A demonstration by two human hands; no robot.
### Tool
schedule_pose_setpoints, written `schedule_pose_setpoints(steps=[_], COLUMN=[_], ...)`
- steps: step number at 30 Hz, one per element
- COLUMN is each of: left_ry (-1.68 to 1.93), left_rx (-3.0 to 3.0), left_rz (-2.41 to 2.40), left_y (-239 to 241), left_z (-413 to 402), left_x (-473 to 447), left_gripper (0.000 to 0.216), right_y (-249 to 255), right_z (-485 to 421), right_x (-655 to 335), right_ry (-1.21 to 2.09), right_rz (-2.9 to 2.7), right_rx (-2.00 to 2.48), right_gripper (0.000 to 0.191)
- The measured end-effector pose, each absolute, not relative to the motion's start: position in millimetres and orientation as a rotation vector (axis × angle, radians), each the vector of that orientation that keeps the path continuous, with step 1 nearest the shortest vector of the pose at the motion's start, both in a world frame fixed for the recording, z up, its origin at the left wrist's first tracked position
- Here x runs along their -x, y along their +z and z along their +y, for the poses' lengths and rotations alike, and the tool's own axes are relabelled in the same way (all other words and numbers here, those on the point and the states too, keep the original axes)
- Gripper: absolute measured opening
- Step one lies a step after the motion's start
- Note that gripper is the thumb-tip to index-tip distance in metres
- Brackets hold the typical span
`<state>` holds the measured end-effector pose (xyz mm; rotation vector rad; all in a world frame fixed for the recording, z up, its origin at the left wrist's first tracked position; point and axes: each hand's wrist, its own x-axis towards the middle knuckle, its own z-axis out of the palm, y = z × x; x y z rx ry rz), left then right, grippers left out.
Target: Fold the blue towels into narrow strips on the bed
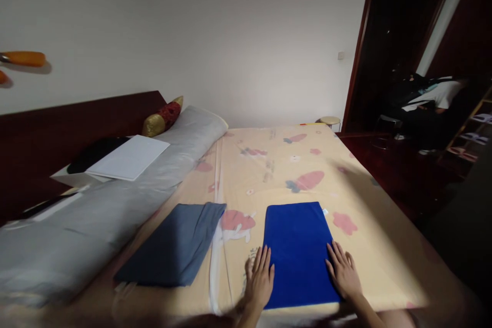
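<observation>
A bright blue folded cloth (298,256) lies flat near the front edge of the bed. At its left edge rests my left hand (260,278), fingers stretched out and pointing away from me. My right hand (344,270) lies on the opposite edge, its fingers spread and the fingertips touching the cloth. Neither hand grips anything. A small white tag (325,211) sticks out at the cloth's far right corner. To the left lies a dark grey-blue folded cloth (172,248), slightly wrinkled along its right side, apart from both hands.
The bed (277,164) has a cream sheet with pink prints. Along its left side runs a long grey bolster (154,169), with a white board (130,158) and a red-gold cushion (164,117) nearby. A stool (330,120) stands behind; a person (434,100) bends near the doorway.
</observation>
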<state>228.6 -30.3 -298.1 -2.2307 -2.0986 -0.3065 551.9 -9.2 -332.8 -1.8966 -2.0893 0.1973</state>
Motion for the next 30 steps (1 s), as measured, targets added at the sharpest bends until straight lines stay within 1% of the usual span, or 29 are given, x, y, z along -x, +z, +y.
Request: schedule_pose_setpoints(steps=[4, 8, 11, 19, 24, 30], left_ry=[-0.326, -0.363, -0.396, -0.411, -0.418, -0.383], left_rx=[2.157, 2.365, 2.467, 2.594, 2.605, 2.464], left_rz=[-2.128, -2.036, -1.956, -1.851, -1.815, -1.94], left_y=[-298, -298, -298, -296, -295, -292], left_z=[-30, -22, -8, 56, 102, 149], left_x=[-242, -272, -290, -303, -298, -281], left_gripper=[0.053, 0.053, 0.053, 0.055, 0.055, 0.054], right_y=[-334, -325, -317, -312, -309, -313], right_z=[-11, -5, 6, 63, 111, 156], right_x=[-533, -497, -476, -457, -456, -471], right_ry=[0.124, 0.223, 0.296, 0.251, 0.156, 0.135], right_rz=[-2.037, -2.175, -2.279, -2.362, -2.371, -2.318], right_rx=[1.863, 1.685, 1.633, 1.6, 1.593, 1.663], right_gripper=[0.058, 0.056, 0.055, 0.053, 0.051, 0.055])
